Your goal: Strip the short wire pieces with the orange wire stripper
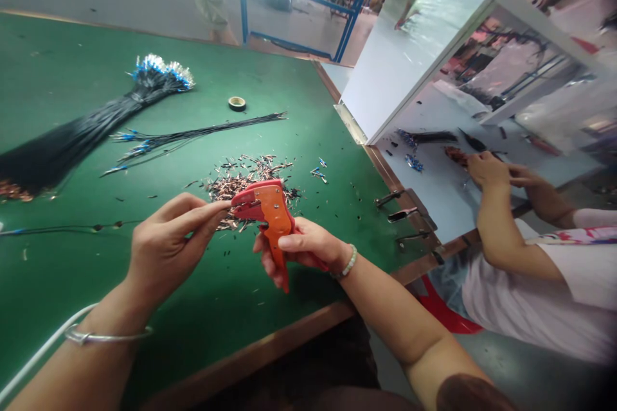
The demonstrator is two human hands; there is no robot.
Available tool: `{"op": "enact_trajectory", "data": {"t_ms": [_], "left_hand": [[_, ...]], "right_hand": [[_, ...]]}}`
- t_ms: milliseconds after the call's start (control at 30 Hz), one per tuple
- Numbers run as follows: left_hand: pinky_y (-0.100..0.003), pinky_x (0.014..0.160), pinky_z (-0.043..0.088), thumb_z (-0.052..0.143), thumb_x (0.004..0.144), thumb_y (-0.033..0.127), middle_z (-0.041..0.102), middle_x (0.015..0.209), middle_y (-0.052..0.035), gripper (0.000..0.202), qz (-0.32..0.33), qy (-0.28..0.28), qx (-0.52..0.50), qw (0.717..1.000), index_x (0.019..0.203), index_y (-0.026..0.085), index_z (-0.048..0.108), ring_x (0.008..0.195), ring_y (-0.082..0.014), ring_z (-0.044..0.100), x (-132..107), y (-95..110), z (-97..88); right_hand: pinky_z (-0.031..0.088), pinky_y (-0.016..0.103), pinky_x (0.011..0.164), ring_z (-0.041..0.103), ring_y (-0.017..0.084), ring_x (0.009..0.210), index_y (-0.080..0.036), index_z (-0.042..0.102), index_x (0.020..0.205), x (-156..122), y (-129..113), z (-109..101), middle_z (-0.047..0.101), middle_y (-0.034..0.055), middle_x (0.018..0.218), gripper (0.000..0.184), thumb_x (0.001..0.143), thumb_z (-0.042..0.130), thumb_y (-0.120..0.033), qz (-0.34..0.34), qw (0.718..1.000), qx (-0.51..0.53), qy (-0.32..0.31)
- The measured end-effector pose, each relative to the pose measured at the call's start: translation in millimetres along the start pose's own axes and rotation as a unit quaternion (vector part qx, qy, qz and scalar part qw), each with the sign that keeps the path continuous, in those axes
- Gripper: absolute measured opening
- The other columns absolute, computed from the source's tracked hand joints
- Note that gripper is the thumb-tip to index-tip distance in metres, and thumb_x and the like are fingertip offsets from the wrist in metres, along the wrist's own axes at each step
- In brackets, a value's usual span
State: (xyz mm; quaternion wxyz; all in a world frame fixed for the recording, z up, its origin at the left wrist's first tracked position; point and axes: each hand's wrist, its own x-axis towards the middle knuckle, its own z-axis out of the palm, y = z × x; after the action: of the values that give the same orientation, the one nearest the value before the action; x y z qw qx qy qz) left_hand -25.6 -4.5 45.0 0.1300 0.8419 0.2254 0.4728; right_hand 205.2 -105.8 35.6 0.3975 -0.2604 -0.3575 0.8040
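**Orange wire stripper [272,218] gripped upright above a green bench**

The orange wire stripper sits in the person's right hand [301,249], just above a heap of copper-coloured wire clippings [250,173] on the green-topped workbench [308,96]. Its long axis runs roughly up and down in view, with the handles dropping toward the person's body and the head turned left, so its mouth faces the other hand. That grip looks chosen to bring the mouth within easy reach: the right fingers wrap closed around the handles, with the thumb laid across the tool's body. The left hand [176,250] comes in from the side, its fingertips [222,207] pinched together right at the mouth; whatever they pinch is too fine to make out. Farther up the bench lie a thick bundle of black wires [62,144] ending in blue terminals, a looser group of black wires [193,131] and a roll of tape [236,103]. To the right, a co-worker's hands [489,170] work over a separate white table [424,205].
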Motion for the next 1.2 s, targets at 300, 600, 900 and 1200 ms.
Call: {"op": "enact_trajectory", "data": {"t_ms": [300, 600, 900, 1200], "left_hand": [[-0.023, 0.070, 0.045, 0.071, 0.089, 0.014, 0.066, 0.090, 0.0004, 0.024, 0.012, -0.003, 0.019, 1.000, 0.111, 0.022, 0.073, 0.078, -0.0093, 0.060, 1, -1, -0.3], [-0.032, 0.078, 0.042, 0.063, 0.093, 0.013, 0.068, 0.090, -0.0015, 0.024, 0.037, -0.025, 0.068, 0.997, 0.115, 0.020, 0.069, 0.081, -0.0151, 0.059, -4, -10, 2.9], [-0.028, 0.070, 0.041, 0.065, 0.092, 0.014, 0.061, 0.080, 0.0023, 0.015, 0.048, -0.006, 0.069, 0.996, 0.103, 0.022, 0.071, 0.073, -0.0124, 0.053, -2, -10, 2.9], [-0.027, 0.071, 0.045, 0.066, 0.092, 0.019, 0.066, 0.083, 0.0006, 0.016, 0.011, 0.012, 0.093, 0.995, 0.105, 0.025, 0.073, 0.076, -0.0132, 0.057, -7, -12, 2.8]], "right_hand": [[0.056, 0.023, 0.045, 0.066, 0.013, 0.052, -0.011, 0.066, 0.100, 1, 3, 4, 0.068, 0.0013, 0.070, 0.045, 0.088, 0.074, -0.053, -0.010, 0.999, -0.033, 0.041], [0.046, 0.022, 0.041, 0.049, 0.008, 0.043, -0.014, 0.062, 0.096, 5, 6, 12, 0.055, -0.0064, 0.059, 0.044, 0.084, 0.078, -0.053, -0.027, 0.998, -0.005, 0.057], [0.031, 0.018, 0.035, 0.031, 0.004, 0.037, -0.016, 0.058, 0.092, 3, 3, 17, 0.038, -0.0124, 0.051, 0.043, 0.084, 0.077, -0.053, -0.014, 0.997, -0.020, 0.068], [0.049, 0.029, 0.062, 0.055, 0.013, 0.067, -0.012, 0.062, 0.115, 1, -7, 5, 0.056, 0.0009, 0.080, 0.058, 0.084, 0.072, -0.060, -0.099, 0.992, -0.054, 0.058]]}}
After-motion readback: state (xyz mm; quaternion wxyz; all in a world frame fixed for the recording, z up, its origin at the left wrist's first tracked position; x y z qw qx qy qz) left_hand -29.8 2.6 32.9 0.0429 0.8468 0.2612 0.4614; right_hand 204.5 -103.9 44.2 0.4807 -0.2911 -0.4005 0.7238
